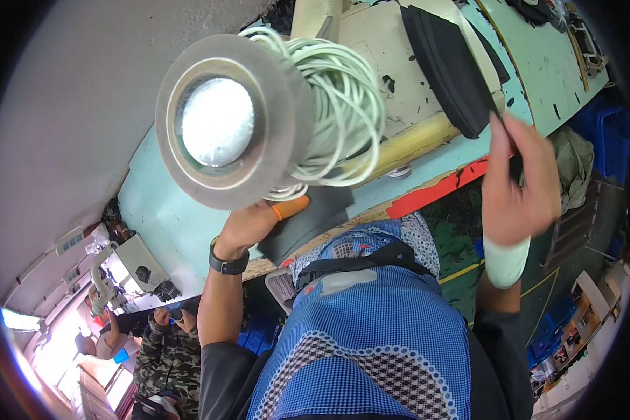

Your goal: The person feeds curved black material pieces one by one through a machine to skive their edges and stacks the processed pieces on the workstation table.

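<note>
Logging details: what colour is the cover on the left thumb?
Orange; the thumb cover shows clearly in the head view, under the cord spool.

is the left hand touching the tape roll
Touching. The head view shows the left hand raised under the big tape roll, its orange-capped finger pressed against the roll's lower edge beside the white cord, with no gap between them.

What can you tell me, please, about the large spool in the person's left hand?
The spool is a big grey-brown reel with a round flange turned toward the camera, its pale centre glaring under light. Pale green cord is wound loosely round its core, loops spilling sideways. The left hand, with an orange fingertip cover, grips it from below, raised above the light-blue worktable.
</note>
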Demonstrator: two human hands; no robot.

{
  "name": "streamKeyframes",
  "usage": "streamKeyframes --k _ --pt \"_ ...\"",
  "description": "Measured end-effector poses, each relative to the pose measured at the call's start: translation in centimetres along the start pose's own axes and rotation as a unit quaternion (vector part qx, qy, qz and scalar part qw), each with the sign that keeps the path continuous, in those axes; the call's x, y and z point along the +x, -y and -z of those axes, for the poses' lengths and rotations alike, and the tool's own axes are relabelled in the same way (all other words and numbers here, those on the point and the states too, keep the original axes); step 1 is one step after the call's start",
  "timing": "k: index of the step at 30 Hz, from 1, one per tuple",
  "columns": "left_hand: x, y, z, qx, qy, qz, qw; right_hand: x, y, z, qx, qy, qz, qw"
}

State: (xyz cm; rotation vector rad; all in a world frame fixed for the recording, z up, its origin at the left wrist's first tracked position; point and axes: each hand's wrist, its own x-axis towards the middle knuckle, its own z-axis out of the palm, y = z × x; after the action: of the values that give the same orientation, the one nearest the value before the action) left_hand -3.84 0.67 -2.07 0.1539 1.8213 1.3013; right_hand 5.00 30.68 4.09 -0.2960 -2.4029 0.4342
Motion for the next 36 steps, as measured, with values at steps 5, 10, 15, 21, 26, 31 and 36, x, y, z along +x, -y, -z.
streamKeyframes --k 5,10,15,21,26,31,36 --pt "0.2 0.2 0.8 0.004 0.006 0.066 0.998 -0.5 -1.2 -3.5 0.035 0.121 0.057 0.990" --pt "2.4 0.0 0.2 0.094 0.031 -0.036 0.994 -1.2 0.8 -7.5 0.170 0.290 0.074 0.939" --pt "4.1 2.0 -1.1 0.239 -0.030 -0.188 0.952 -2.5 1.4 -4.9 0.098 0.351 0.057 0.929" --pt "-1.8 -2.6 -3.0 0.029 0.067 0.135 0.988 -0.4 1.4 1.0 0.017 -0.026 -0.049 0.998" --pt "-2.8 -1.8 -1.2 -0.007 0.115 0.131 0.985 -0.6 -0.9 -3.4 0.067 0.105 0.038 0.992" --pt "1.6 -1.3 0.5 0.014 0.056 0.070 0.996 -2.4 0.5 -6.9 0.244 0.256 -0.001 0.935" --pt "3.7 -1.1 0.8 0.098 0.068 -0.031 0.992 -1.4 1.0 -9.5 0.173 0.230 0.093 0.953"
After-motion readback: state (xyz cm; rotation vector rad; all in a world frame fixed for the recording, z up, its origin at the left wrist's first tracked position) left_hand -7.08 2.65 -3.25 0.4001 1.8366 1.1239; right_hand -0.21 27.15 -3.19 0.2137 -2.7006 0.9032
